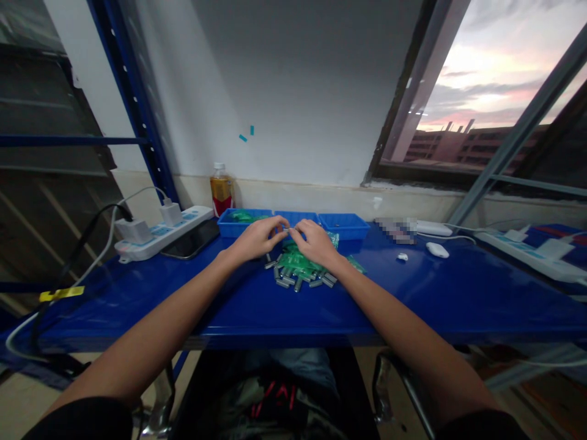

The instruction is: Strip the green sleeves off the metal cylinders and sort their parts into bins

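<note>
Metal cylinders (pixel 298 285) (a loose scatter) lie below the fingers (pixel 275 222).

The head camera looks forward and down from above the person's lap (pixel 302 362), across the blue table (pixel 284 315) to the wall (pixel 298 110) behind it. Its wide view holds the left hand (pixel 260 236) and right hand (pixel 316 242) near mid-frame, with a window (pixel 486 85) at upper right.
</note>
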Demonstrator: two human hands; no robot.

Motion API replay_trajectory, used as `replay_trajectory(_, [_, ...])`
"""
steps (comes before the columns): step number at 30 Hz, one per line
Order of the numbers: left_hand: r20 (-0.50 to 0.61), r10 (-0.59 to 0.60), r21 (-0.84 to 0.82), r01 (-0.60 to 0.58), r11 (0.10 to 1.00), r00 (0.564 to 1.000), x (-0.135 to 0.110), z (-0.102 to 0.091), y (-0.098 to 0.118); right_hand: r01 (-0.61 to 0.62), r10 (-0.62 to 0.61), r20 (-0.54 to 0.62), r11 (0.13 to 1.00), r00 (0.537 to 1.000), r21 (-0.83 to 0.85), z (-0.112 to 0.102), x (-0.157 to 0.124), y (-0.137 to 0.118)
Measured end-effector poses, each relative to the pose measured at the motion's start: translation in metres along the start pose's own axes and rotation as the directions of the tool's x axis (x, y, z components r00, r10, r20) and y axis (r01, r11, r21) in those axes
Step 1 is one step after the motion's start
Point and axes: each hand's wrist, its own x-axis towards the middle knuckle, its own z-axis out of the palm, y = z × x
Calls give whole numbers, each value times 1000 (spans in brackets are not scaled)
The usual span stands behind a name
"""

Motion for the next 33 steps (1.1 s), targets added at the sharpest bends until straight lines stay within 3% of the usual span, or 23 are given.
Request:
replay_trajectory(6, [-22,-17,52,18,999,1000,2,0,-1,43,-39,-44,994,998,99,0,-1,0])
replay_trajectory(12, [125,-126,97,114,989,984,2,-4,2,55,-57,36,997,998,58,-11,5,15])
replay_trajectory(14, [278,-210,111,185,976,937,0,-10,-2,-11,10,39,999,999,30,-19,6,31])
replay_trajectory(16, [467,-273,130,241,962,841,-3,-17,-10,-105,105,13,994,994,-15,-26,5,51])
replay_trajectory(17, [539,-276,139,240,961,795,-5,-20,-14,-150,151,5,988,989,-41,-29,4,61])
replay_trajectory(19, [603,-246,148,196,969,759,-8,-24,-21,-226,227,3,970,974,-84,-33,1,80])
replay_trajectory(24, [601,-184,185,89,979,778,-9,-20,-26,-298,305,50,948,951,-109,-31,-4,96])
replay_trajectory(33, [555,-270,218,175,960,787,-7,-17,-15,-331,334,-29,910,942,-251,-12,-1,81])
